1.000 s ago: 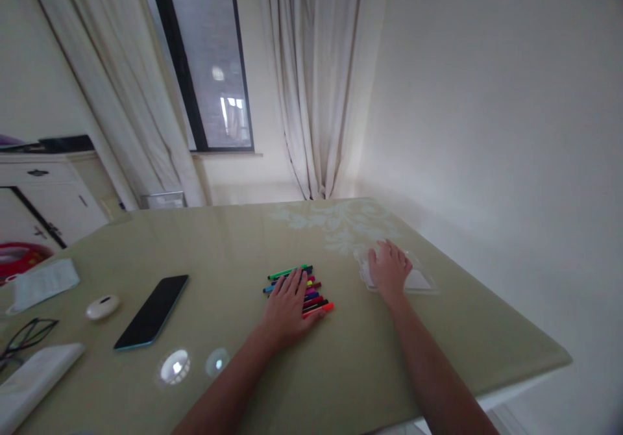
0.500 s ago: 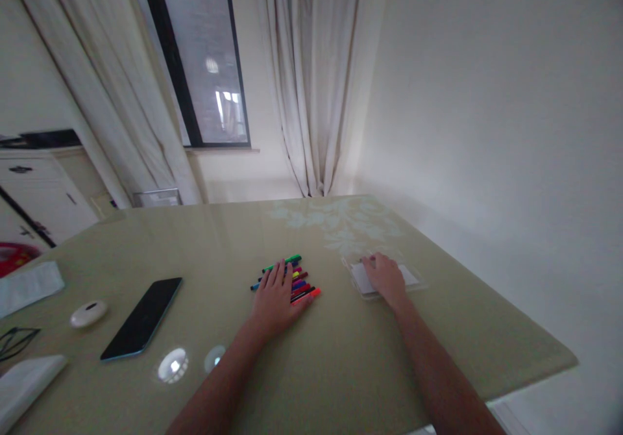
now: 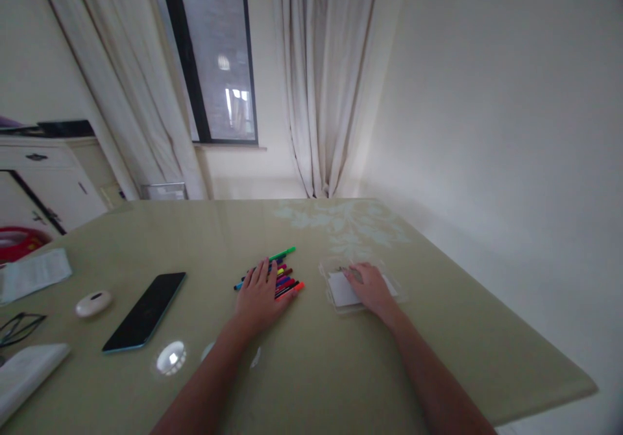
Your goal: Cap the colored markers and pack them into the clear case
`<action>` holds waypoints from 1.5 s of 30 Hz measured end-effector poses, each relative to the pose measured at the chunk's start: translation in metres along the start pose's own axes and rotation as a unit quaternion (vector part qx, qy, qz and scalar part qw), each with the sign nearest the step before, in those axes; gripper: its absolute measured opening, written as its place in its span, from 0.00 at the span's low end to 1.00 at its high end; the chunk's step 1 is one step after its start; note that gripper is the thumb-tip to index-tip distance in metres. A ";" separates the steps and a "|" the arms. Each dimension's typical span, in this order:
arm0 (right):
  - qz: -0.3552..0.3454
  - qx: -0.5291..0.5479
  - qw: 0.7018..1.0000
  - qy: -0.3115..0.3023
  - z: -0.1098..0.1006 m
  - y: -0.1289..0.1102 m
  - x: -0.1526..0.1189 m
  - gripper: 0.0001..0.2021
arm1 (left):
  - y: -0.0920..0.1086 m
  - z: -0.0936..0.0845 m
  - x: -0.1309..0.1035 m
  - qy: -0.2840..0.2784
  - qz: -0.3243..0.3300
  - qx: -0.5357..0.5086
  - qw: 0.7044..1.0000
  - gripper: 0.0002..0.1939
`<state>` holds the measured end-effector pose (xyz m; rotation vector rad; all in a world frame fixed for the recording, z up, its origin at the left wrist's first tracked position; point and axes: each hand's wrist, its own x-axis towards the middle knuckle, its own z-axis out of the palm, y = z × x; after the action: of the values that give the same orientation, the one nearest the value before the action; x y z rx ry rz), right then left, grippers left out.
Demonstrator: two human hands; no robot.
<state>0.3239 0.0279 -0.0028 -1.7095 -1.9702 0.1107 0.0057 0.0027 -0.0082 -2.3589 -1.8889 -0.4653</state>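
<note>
The left hand (image 3: 257, 297) lay open, fingers extended, across a bunch of coloured markers (image 3: 287, 284) at mid-table (image 3: 316, 370), gripping none. To the right, the right hand (image 3: 372, 285), partly curled, rested over a clear plastic case (image 3: 335, 264) and white card (image 3: 342, 291); its grip could not be determined. A phone (image 3: 145, 313) lay left of the markers.

On the table (image 3: 326, 376), a bare channel runs between the pens (image 3: 287, 284) under the left hand (image 3: 257, 297) and the case (image 3: 343, 310) under the right hand (image 3: 374, 285), with a forearm (image 3: 211, 370) along each side. Left of the pens there is room up to a phone (image 3: 145, 311); past it, an oval gadget (image 3: 93, 304), mask (image 3: 36, 274), glasses (image 3: 19, 326) and white block (image 3: 32, 376) crowd the way. A wall (image 3: 501, 162) bounds the right.
</note>
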 end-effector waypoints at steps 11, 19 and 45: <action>-0.007 0.075 0.997 -0.022 0.003 -0.012 -0.007 0.16 | 0.015 -0.012 -0.003 0.069 0.115 -0.077 0.988 0.17; -0.035 0.105 0.994 -0.024 0.001 -0.018 -0.006 0.13 | 0.020 -0.015 -0.004 0.046 0.140 -0.130 0.980 0.11; 0.151 0.546 0.824 -0.004 -0.005 -0.070 0.033 0.20 | 0.048 -0.023 -0.015 0.040 0.205 -0.249 0.946 0.12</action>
<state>0.2609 0.0441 0.0397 -1.1520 -1.1423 1.1206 0.0453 -0.0286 0.0148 -2.8812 -1.2936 -1.0691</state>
